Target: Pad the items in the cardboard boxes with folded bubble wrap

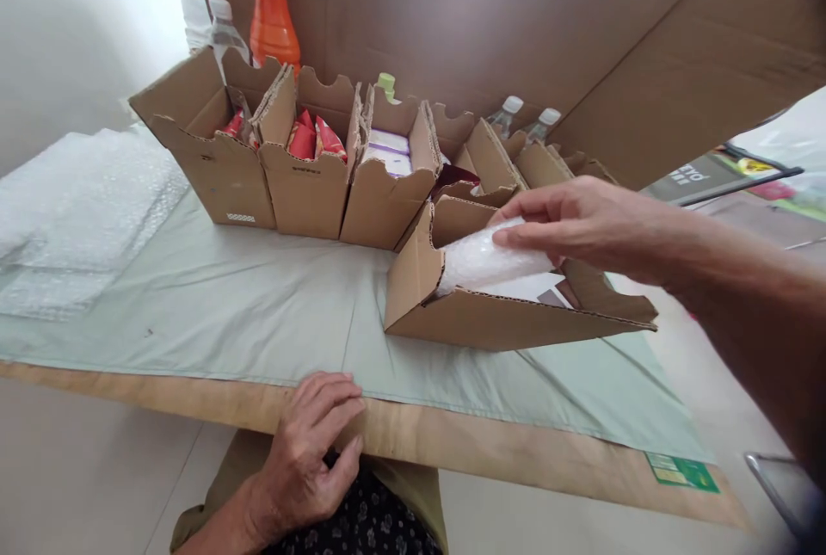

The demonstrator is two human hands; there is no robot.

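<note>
My right hand (574,219) reaches in from the right and grips a bubble-wrapped bundle (481,261) between thumb and fingers. What the wrap covers cannot be made out. The bundle lies within the top of a low-fronted cardboard box (465,318), which stands at an angle ahead of the other boxes. Beneath the bundle, something white and brown (539,286) partly shows inside that box. My left hand (316,443) rests on the wooden table edge (413,439), its fingers loosely bent and holding nothing.
A row of cardboard boxes (310,198) holds red packets (303,138) and white-and-purple packs (388,151). Behind stand an orange bottle (274,17) and clear bottles (223,30) against a large cardboard panel (419,13). Bubble wrap sheets (77,202) lie left on the green cloth (258,305).
</note>
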